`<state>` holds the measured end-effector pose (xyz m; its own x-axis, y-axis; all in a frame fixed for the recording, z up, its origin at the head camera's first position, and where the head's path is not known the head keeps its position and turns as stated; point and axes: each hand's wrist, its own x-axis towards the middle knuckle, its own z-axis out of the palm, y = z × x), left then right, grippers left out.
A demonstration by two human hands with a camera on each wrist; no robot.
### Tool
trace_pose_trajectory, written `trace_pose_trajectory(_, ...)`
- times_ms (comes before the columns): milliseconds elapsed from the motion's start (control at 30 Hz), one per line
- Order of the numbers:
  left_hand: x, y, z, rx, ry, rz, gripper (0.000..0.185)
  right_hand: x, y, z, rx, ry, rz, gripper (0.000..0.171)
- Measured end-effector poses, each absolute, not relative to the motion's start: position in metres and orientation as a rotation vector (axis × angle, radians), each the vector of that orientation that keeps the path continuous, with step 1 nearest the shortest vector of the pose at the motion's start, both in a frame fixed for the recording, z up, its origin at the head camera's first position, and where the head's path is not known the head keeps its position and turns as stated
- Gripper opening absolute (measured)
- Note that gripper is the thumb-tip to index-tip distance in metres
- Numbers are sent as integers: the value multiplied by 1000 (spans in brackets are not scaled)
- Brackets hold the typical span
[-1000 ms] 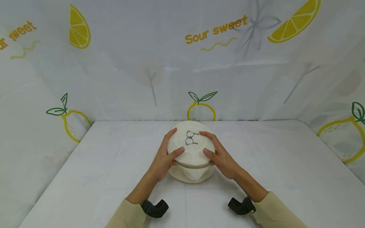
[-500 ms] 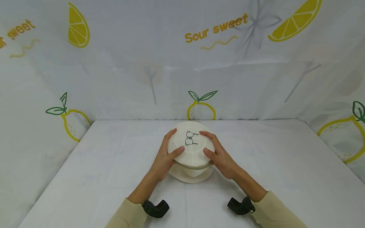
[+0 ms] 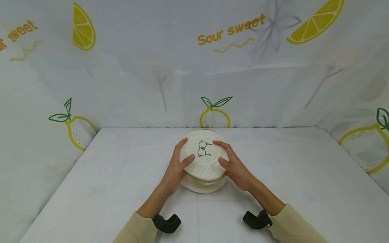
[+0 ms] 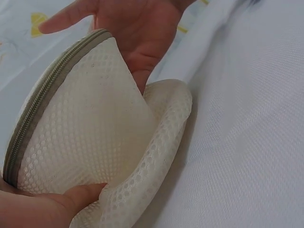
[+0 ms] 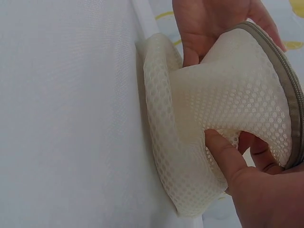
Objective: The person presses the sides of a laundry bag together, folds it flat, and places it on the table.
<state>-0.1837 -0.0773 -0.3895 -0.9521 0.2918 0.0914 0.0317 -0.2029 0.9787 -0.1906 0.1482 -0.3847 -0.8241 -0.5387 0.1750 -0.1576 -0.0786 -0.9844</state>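
A round cream mesh laundry bag stands upright on the white-covered table, with a small black line drawing on its top. My left hand grips its left side, thumb on the top panel and fingers around the edge. On the other side my right hand holds it the same way. The left wrist view shows an olive zipper running shut around the upper rim. Below that rim the mesh side wall is squeezed inward, and the base bulges out against the cloth. The inside of the bag is hidden.
The white tablecloth spreads to both sides of the bag. Behind it hangs a white cloth backdrop with lemon prints. A black wrist device sits on the left wrist and another on the right wrist.
The bag's top has tipped a little toward me and sunk, so less of the zipper and front wall shows. My thumbs have drawn slightly apart. Both hands keep their hold.
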Motion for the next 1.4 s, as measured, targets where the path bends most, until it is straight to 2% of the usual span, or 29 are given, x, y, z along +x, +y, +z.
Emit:
trace_pose_trajectory(633, -188, -83, -397, 396, 1880, 2210, 63, -194, 148, -394, -752, 1943, -1945, 55)
trace_pose_trajectory(1400, -193, -93, -400, 459, 1958, 2123, 67, -198, 148, -397, -732, 1945, -1962, 49)
